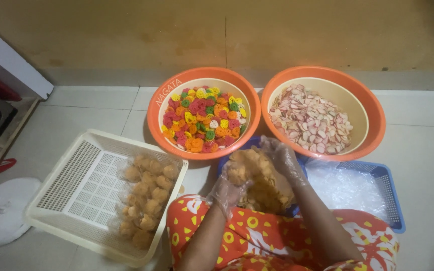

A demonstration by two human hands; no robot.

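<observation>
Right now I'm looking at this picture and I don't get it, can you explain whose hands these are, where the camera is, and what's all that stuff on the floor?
The camera sits on a person's head and looks down, so the two hands belong to that person, seated on a tiled floor. Both wear thin clear gloves. The left hand and right hand together hold a clump of golden-brown crackers over a blue container. Behind are two orange basins: one with multicoloured crackers, the other with pale pink-edged slices. At left a cream plastic basket holds small filled bags. At right a blue basket holds clear plastic.
</observation>
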